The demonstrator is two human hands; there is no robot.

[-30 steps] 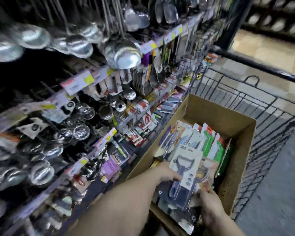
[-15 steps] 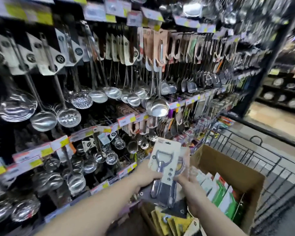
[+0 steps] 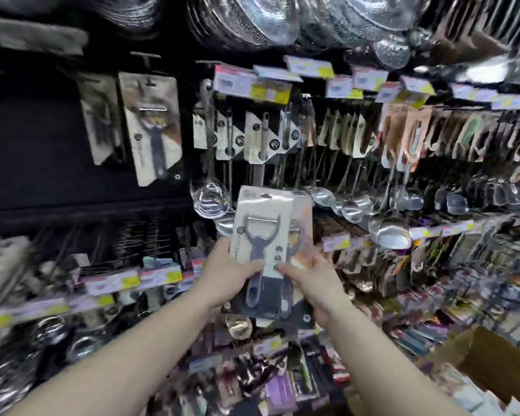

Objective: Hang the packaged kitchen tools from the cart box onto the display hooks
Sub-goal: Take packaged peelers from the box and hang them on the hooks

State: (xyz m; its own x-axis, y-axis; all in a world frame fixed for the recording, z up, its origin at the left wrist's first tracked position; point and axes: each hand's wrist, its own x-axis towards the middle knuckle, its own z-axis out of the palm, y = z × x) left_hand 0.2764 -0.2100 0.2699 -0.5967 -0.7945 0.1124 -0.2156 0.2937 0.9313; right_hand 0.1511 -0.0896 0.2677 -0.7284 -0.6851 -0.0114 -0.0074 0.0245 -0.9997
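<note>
Packaged peelers (image 3: 266, 253): small stack, frame centre, upright before display, not yet on hook. Your left hand (image 3: 231, 273) and right hand (image 3: 311, 279) both closed on lower cards. Matching peeler pack (image 3: 152, 127) hangs upper left. Cart box (image 3: 481, 364), lower right, contents unseen.

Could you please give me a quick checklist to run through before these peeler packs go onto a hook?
1. Both hands on the packs: ok, left hand and right hand hold the peeler packs.
2. Hang hole at the top and free: ok.
3. Number of packs held: cannot tell, at least two.
4. Matching peelers on display: ok, upper left.
5. Space on that hook: cannot tell, blurred.
6. Cardboard box out of the way: ok.
</note>
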